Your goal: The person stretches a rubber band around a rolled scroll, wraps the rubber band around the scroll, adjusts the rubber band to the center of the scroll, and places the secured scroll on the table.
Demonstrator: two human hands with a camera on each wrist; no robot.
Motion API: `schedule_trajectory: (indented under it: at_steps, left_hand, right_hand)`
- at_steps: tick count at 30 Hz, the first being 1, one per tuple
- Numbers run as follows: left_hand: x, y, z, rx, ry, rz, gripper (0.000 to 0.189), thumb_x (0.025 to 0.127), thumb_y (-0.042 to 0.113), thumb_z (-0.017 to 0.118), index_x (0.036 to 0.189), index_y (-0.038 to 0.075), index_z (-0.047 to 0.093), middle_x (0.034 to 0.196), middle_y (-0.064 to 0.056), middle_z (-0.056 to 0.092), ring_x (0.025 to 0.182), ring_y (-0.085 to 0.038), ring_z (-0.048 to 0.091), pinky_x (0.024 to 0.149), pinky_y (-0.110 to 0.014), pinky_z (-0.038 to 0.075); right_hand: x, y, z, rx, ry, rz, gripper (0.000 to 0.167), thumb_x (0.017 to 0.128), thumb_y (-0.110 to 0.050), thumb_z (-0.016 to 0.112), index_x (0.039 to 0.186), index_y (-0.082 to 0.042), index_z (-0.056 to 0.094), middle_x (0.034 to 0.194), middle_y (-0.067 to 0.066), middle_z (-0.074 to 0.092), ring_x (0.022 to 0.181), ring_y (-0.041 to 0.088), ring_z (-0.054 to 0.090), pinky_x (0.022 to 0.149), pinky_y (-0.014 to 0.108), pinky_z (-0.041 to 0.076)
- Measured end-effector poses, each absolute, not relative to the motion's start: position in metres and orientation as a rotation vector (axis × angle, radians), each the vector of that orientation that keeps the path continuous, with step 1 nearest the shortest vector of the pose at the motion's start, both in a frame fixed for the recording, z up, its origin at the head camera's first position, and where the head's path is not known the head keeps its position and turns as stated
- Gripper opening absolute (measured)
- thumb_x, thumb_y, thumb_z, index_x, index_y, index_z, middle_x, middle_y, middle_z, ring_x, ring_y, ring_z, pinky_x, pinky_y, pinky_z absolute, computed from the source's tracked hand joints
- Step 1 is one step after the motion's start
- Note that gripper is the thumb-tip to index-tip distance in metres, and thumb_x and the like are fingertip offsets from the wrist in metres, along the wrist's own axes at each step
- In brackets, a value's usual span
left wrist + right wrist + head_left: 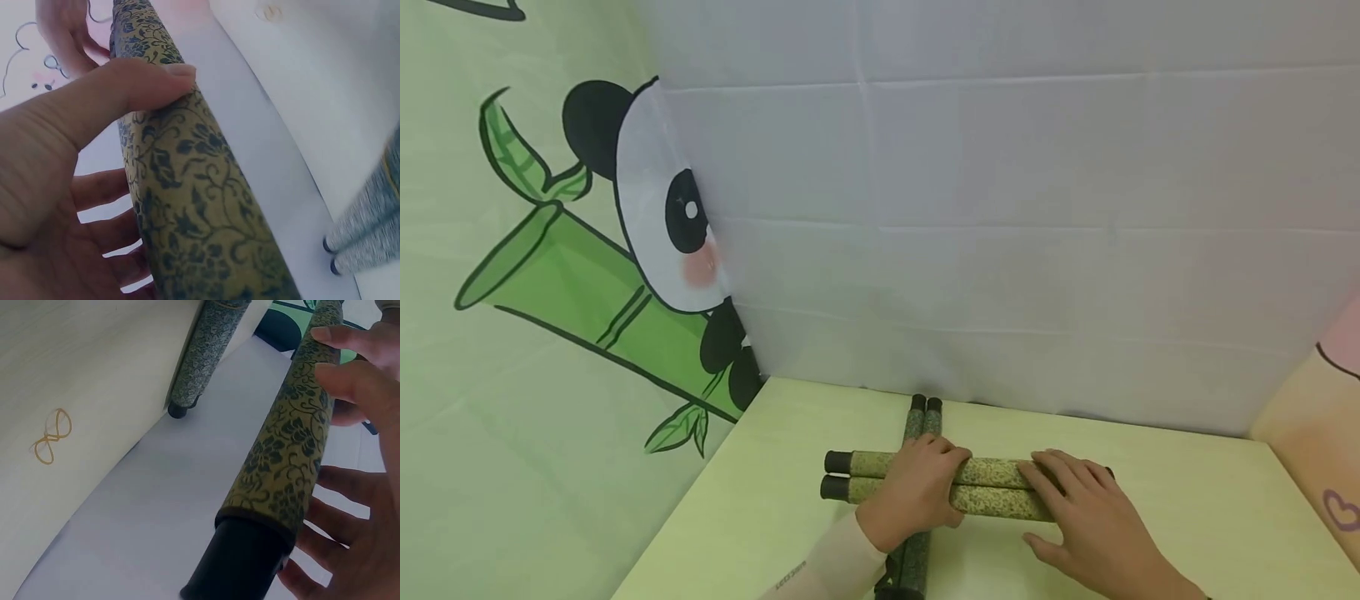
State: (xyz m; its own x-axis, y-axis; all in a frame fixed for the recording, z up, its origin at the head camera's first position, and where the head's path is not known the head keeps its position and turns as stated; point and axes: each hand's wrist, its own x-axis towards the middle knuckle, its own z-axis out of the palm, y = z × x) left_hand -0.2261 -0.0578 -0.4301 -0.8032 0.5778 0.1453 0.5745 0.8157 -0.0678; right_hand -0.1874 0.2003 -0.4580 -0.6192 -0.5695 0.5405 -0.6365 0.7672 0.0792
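Two parallel rolls of a gold scroll (992,500), patterned with dark blue-green flowers, have dark end knobs (838,462). My left hand (917,487) grips them around the middle, thumb (156,84) on the near side. Toward their right end, the fingers of my right hand (1093,521) rest over the rolls. Its thumb (1042,550) stands away from the near edge in the head view. Under the gold rolls, crosswise, lies a grey-green scroll (916,554), also a pair of rolls, partly hidden by my left hand and forearm.
The pale yellow table (1195,500) meets a white cloth backdrop (1000,250) at its far edge. A panda-and-bamboo printed cloth (580,275) hangs on the left. A thin orange band (50,437), twisted into loops, lies on the table in the right wrist view.
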Motion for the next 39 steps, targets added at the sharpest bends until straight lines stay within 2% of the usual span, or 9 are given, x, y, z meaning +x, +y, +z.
schedule_trajectory:
  at_steps: [5,9,15,20,25,32,35,39]
  left_hand:
    - [-0.217,-0.046,-0.429,-0.985,-2.833,0.054,0.076,0.07,0.054,0.09,0.134,0.024,0.065,0.119,0.006,0.065,0.107,-0.015,0.06,0.091,-0.036,0.051]
    - [-0.211,-0.041,-0.431,-1.037,-2.819,0.046,0.072,0.07,0.051,0.09,0.132,0.025,0.066,0.119,0.008,0.065,0.106,-0.013,0.058,0.09,-0.033,0.049]
    - [-0.205,-0.04,-0.436,-1.1,-2.769,0.03,0.07,0.071,0.051,0.09,0.131,0.024,0.065,0.119,0.008,0.064,0.104,-0.01,0.056,0.083,-0.028,0.048]
    - [-0.204,-0.048,-0.441,-1.145,-2.733,0.06,0.08,0.076,0.058,0.084,0.143,0.026,0.054,0.127,0.007,0.058,0.108,-0.01,0.054,0.086,-0.029,0.048]
    - [-0.214,-0.076,-0.452,-1.092,-2.818,0.17,0.095,0.073,0.06,0.085,0.152,0.028,0.043,0.127,0.008,0.058,0.107,-0.012,0.056,0.085,-0.034,0.048]
    - [-0.229,-0.111,-0.471,-1.114,-2.714,0.232,0.089,0.068,0.067,0.085,0.14,0.026,0.053,0.113,0.011,0.063,0.09,-0.008,0.058,0.065,-0.026,0.047]
    - [-0.231,-0.116,-0.475,-1.125,-2.676,0.192,0.089,0.067,0.069,0.084,0.138,0.024,0.056,0.114,0.01,0.065,0.092,-0.008,0.062,0.064,-0.025,0.051]
    - [-0.234,-0.123,-0.475,-1.079,-2.673,0.138,0.088,0.066,0.066,0.087,0.137,0.023,0.06,0.116,0.007,0.067,0.097,-0.009,0.065,0.065,-0.027,0.055]
  right_hand:
    - [-0.187,0.192,-0.459,0.892,-2.513,0.063,0.092,0.071,-0.058,0.085,0.143,-0.009,0.057,0.136,0.012,0.058,0.125,0.031,0.054,0.101,0.05,0.041]
    - [-0.185,0.185,-0.461,0.872,-2.64,0.037,0.095,0.072,-0.061,0.084,0.146,-0.009,0.054,0.131,0.009,0.061,0.121,0.03,0.057,0.102,0.051,0.04]
    - [-0.183,0.183,-0.466,0.862,-2.772,0.138,0.082,0.072,-0.052,0.087,0.133,-0.003,0.059,0.113,0.005,0.064,0.099,0.025,0.062,0.089,0.047,0.048]
    - [-0.182,0.185,-0.465,0.84,-2.812,0.199,0.074,0.07,-0.047,0.088,0.125,-0.006,0.061,0.104,0.001,0.063,0.089,0.02,0.061,0.081,0.044,0.049]
    - [-0.183,0.193,-0.464,0.835,-2.826,0.19,0.074,0.069,-0.048,0.089,0.124,-0.007,0.062,0.103,0.001,0.064,0.089,0.022,0.062,0.083,0.046,0.049]
    - [-0.184,0.202,-0.47,0.86,-2.791,0.191,0.074,0.069,-0.048,0.088,0.126,-0.009,0.062,0.105,-0.001,0.064,0.093,0.023,0.063,0.085,0.046,0.048]
    - [-0.186,0.203,-0.473,0.87,-2.715,0.139,0.078,0.069,-0.052,0.087,0.13,-0.011,0.061,0.109,0.0,0.065,0.096,0.023,0.062,0.085,0.046,0.048]
    - [-0.189,0.206,-0.472,0.84,-2.627,0.025,0.086,0.071,-0.063,0.083,0.138,-0.014,0.059,0.115,0.001,0.065,0.1,0.024,0.062,0.092,0.049,0.045]
